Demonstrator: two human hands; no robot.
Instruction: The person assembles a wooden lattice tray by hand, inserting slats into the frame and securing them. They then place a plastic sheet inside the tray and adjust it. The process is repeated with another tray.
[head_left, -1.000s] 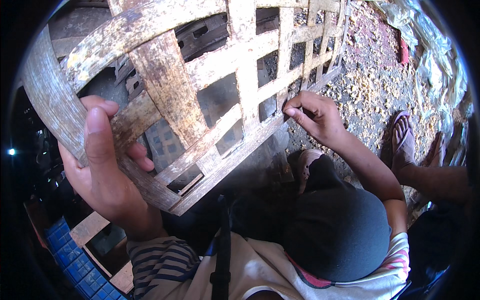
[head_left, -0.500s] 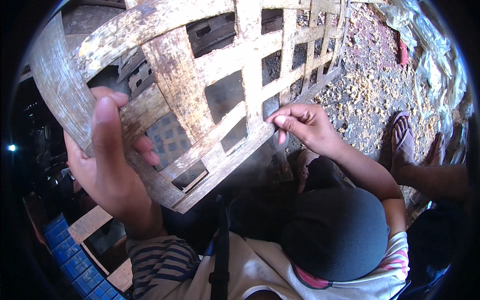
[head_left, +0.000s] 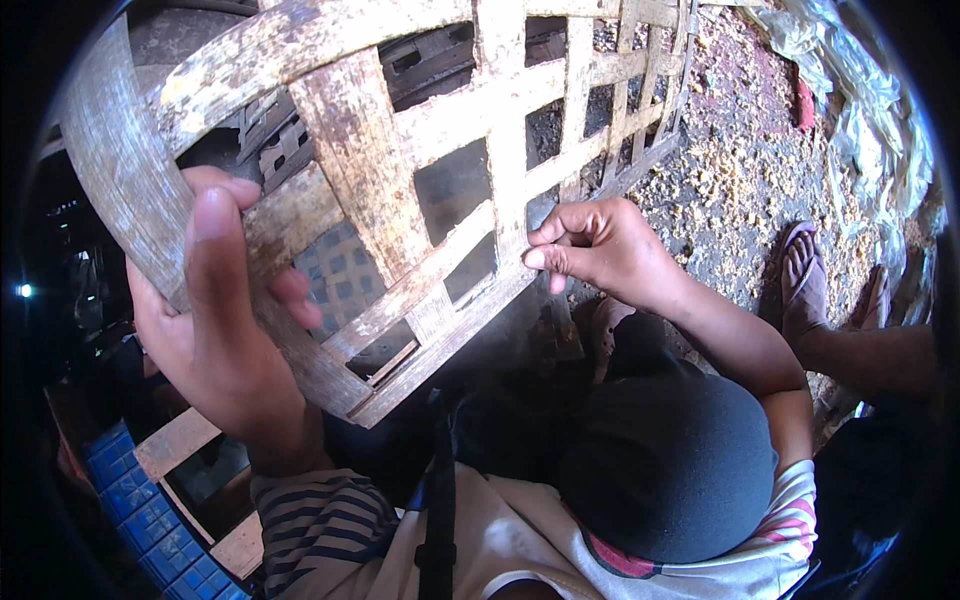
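Note:
A woven bamboo lattice basket (head_left: 352, 150), pale and stained with square gaps, is held tilted before me. My left hand (head_left: 222, 320) is closed round its grey outer rim (head_left: 128, 165) at the left, thumb on the near side and fingertips showing through the gaps. My right hand (head_left: 610, 250) pinches the lower edge strip (head_left: 440, 338) between thumb and fingers, near where an upright slat meets it. Whether a small separate piece is in that pinch cannot be made out.
Pale crumbs (head_left: 720, 190) litter the dark ground. Crumpled clear plastic (head_left: 875, 130) lies at the far right, near another person's sandalled foot (head_left: 803, 275). A blue grid-patterned object (head_left: 150, 520) is at lower left, by wooden slats (head_left: 178, 443). Dark rounded cloth (head_left: 670, 465) fills the lower middle.
My right hand has shifted slightly left along the basket's lower edge, its thumb now pressed against the strip. The left hand's grip stays the same and the basket has barely moved.

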